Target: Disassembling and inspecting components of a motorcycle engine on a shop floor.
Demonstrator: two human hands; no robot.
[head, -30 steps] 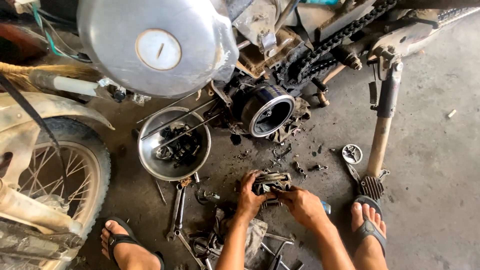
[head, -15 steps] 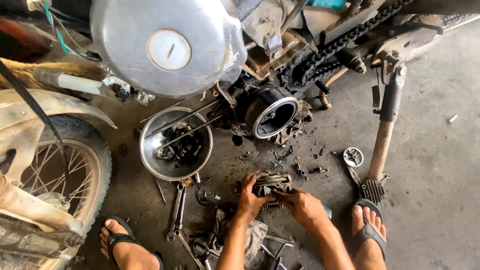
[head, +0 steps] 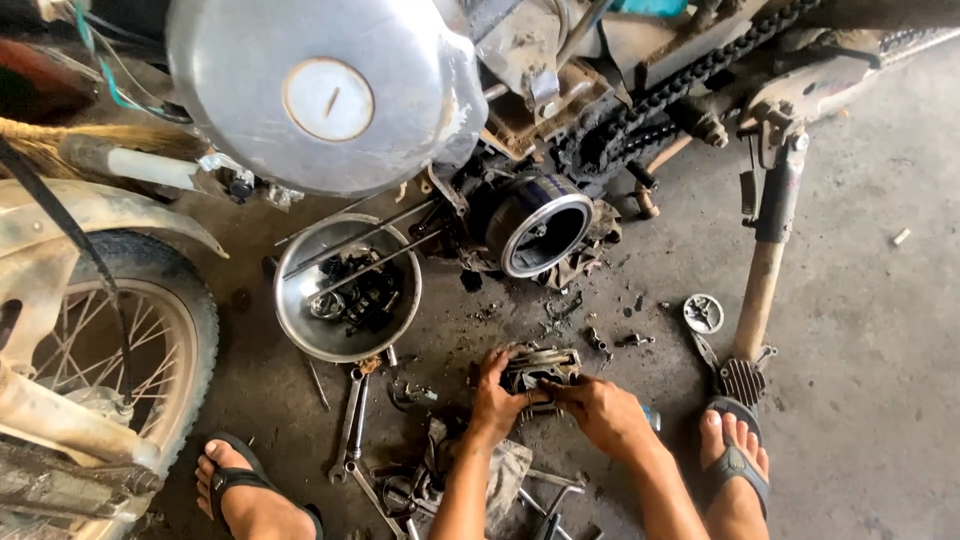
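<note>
arms: bare, no sleeves | hands: no gloves | feet: 2 dark flip-flops

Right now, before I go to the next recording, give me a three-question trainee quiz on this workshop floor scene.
1. True or false: both hands touch the grimy metal engine part.
2. What lies in the round steel bowl? A) dark small parts B) clean rags C) nothing
3. On which side of the left hand do the spanners lie?

Key: 1 true, the right hand grips it too. 2 A. 3 The person's left, on the floor near the left foot.
</note>
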